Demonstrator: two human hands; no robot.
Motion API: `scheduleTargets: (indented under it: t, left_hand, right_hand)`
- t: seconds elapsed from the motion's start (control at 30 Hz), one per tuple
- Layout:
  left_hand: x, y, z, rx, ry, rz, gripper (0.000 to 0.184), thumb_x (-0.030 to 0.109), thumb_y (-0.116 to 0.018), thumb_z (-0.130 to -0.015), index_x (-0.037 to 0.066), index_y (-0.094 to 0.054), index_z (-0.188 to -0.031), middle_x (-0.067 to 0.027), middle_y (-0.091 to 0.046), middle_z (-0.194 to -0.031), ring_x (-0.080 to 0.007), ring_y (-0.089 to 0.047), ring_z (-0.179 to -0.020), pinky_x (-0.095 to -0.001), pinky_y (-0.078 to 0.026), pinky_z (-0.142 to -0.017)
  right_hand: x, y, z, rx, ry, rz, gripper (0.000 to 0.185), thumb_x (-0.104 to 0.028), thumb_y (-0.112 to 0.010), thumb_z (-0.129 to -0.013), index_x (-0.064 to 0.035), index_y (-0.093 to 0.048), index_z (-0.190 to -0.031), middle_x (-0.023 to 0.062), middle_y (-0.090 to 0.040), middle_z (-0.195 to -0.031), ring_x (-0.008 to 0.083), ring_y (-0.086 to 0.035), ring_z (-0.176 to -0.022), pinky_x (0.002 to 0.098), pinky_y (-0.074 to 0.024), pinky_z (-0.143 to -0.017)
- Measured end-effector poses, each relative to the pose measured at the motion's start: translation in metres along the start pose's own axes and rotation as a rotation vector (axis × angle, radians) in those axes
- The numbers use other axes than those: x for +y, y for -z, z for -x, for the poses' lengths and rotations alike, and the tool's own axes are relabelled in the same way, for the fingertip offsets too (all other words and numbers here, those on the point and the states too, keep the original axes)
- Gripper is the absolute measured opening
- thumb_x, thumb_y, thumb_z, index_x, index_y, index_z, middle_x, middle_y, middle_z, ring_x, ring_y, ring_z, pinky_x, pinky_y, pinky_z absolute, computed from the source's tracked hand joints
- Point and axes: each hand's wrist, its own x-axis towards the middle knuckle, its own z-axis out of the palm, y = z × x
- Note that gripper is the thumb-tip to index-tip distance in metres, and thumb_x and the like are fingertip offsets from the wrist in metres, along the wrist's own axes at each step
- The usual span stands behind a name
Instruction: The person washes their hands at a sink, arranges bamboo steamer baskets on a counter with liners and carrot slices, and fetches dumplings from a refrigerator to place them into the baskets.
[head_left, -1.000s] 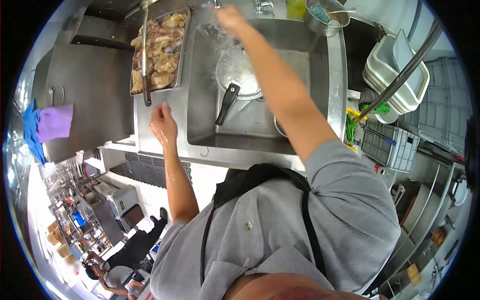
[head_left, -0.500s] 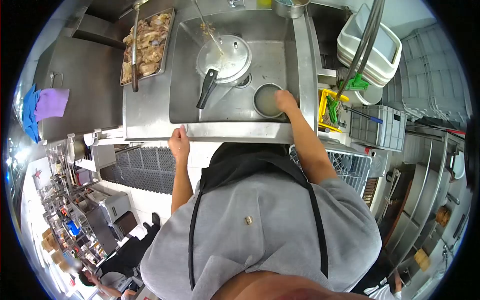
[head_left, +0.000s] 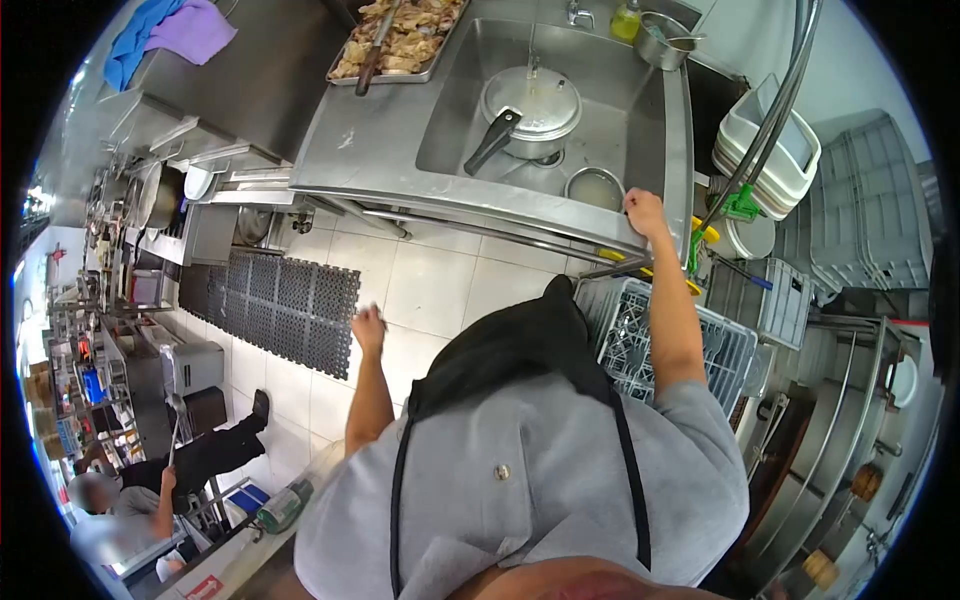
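At the front edge of a rectangular stainless-steel sink [head_left: 645,115], in the head view, the person's right hand [head_left: 645,213] sits near the right corner, knuckles up and fingers folded inward, the bare forearm reaching forward from a short grey sleeve. Whether that grip holds anything cannot be told. Just left of it, inside the sink, is a round metal bowl [head_left: 597,188] of cloudy liquid; contact between fingers and rim cannot be made out. Farther beyond this grip and to its left stands a round silver lidded pot [head_left: 548,105], its long black handle [head_left: 490,145] slanting toward the front left.

The left hand [head_left: 369,328] hangs over the white-tiled floor, well apart from the sink, its fingers loosely bent; the grip looks narrow, but its palm side is hidden. Left of it lies a black perforated mat [head_left: 300,310]. Well beyond it, on the steel table [head_left: 370,130], a rectangular metal tray [head_left: 415,77] carries browned meat pieces [head_left: 405,60].

Far beyond the right hand is a bottle of yellow-green liquid [head_left: 626,20]; any lettering there is too small to read. Low behind the left hand, a red-and-white label [head_left: 205,588] is likewise illegible.
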Motion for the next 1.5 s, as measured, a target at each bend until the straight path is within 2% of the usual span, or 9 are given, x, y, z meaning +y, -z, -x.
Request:
scheduleTargets:
  t: [0.3, 0.57, 0.67, 0.77, 0.83, 1.0, 1.2, 1.43, 1.5]
  left_hand:
    - [-0.254, 0.102, 0.165, -0.258, 0.814, 0.19, 0.028, 0.013, -0.056, -0.091, 0.007, -0.051, -0.064, -0.0054, -0.051, -0.052, -0.0155, -0.047, -0.04, -0.0302, -0.035, -0.036]
    - [-0.264, 0.091, 0.117, -0.164, 0.765, 0.515, 0.025, 0.008, -0.055, -0.087, 0.011, -0.05, -0.063, -0.0026, -0.048, -0.052, -0.0143, -0.045, -0.04, -0.0288, -0.033, -0.035]
    - [-0.132, 0.094, 0.064, -0.027, 0.457, 0.382, 0.021, 0.009, -0.054, -0.086, 0.011, -0.052, -0.066, -0.001, -0.047, -0.053, -0.0121, -0.046, -0.041, -0.027, -0.037, -0.037]
    - [-0.055, 0.094, -0.021, 0.021, -0.03, 0.218, 0.028, 0.016, -0.053, -0.096, 0.006, -0.052, -0.07, -0.002, -0.05, -0.055, -0.0096, -0.047, -0.047, -0.0246, -0.036, -0.042]
    - [0.082, 0.085, -0.043, 0.12, -0.089, 0.326, 0.034, 0.021, -0.057, -0.097, 0.004, -0.051, -0.067, -0.0011, -0.052, -0.058, -0.0074, -0.044, -0.051, -0.0249, -0.033, -0.045]
    - [0.317, 0.014, -0.096, 0.12, -0.389, 0.154, 0.025, 0.021, -0.058, -0.096, -0.002, -0.066, -0.089, -0.002, -0.057, -0.065, -0.0089, -0.05, -0.061, -0.0242, -0.041, -0.057]
    - [0.455, -0.138, -0.155, -0.336, -0.338, 0.481, 0.027, 0.023, -0.058, -0.098, -0.002, -0.068, -0.1, -0.0028, -0.062, -0.073, -0.0096, -0.055, -0.064, -0.0241, -0.047, -0.064]
    - [0.586, -0.324, -0.229, -0.714, 0.003, 0.956, 0.051, 0.041, -0.054, -0.099, 0.0, -0.047, -0.13, -0.0138, -0.065, -0.102, -0.0209, -0.065, -0.089, -0.0341, -0.054, -0.08]
    - [0.608, -0.35, -0.233, -0.817, 0.046, 1.062, 0.053, 0.043, -0.053, -0.099, 0.0, -0.046, -0.129, -0.016, -0.065, -0.102, -0.0235, -0.066, -0.089, -0.0362, -0.055, -0.079]
  right_hand:
    - [-0.015, 0.001, 0.012, 0.266, -0.139, 0.006, 0.015, -0.019, -0.059, -0.085, -0.0079, -0.068, -0.089, 0.0169, -0.069, -0.084, 0.0379, -0.065, -0.084, 0.0452, -0.0508, -0.073]
    - [-0.014, -0.008, 0.002, 0.281, -0.218, 0.086, 0.016, -0.02, -0.059, -0.081, -0.0074, -0.069, -0.085, 0.0188, -0.069, -0.083, 0.0397, -0.065, -0.085, 0.0474, -0.0509, -0.078]
    - [-0.011, -0.009, -0.014, 0.284, -0.198, 0.218, 0.014, -0.017, -0.06, -0.08, -0.0058, -0.068, -0.082, 0.0177, -0.069, -0.076, 0.0338, -0.067, -0.07, 0.0418, -0.053, -0.067]
    - [-0.039, 0.017, -0.051, -0.158, -0.514, -0.301, 0.013, -0.013, -0.059, -0.081, -0.0036, -0.067, -0.078, 0.0115, -0.065, -0.065, 0.0215, -0.06, -0.052, 0.0333, -0.0484, -0.051]
    - [-0.046, 0.026, -0.107, -0.273, -0.264, -0.609, 0.014, -0.011, -0.058, -0.084, -0.0024, -0.065, -0.076, 0.005, -0.058, -0.059, 0.0117, -0.049, -0.044, 0.0272, -0.0388, -0.042]
    - [-0.157, 0.053, -0.3, -0.274, 0.063, -0.849, 0.016, -0.016, -0.061, -0.088, -0.0023, -0.065, -0.08, 0.0038, -0.058, -0.061, 0.0122, -0.049, -0.047, 0.0292, -0.037, -0.044]
    - [-0.237, 0.014, -0.484, -0.531, 0.038, -1.466, 0.019, -0.02, -0.063, -0.092, -0.0022, -0.066, -0.087, -0.0004, -0.054, -0.064, 0.0063, -0.039, -0.045, 0.0226, -0.0331, -0.042]
    - [-0.29, 0.022, -0.525, -0.833, 0.309, -1.807, 0.026, -0.021, -0.051, -0.1, -0.001, -0.065, -0.09, -0.0054, -0.035, -0.05, 0.0031, -0.026, -0.037, 0.0214, -0.0186, -0.032]
    - [-0.293, 0.018, -0.537, -0.847, 0.36, -1.898, 0.024, -0.019, -0.057, -0.097, 0.002, -0.063, -0.088, -0.0035, -0.044, -0.053, 0.0048, -0.031, -0.039, 0.0214, -0.0216, -0.034]
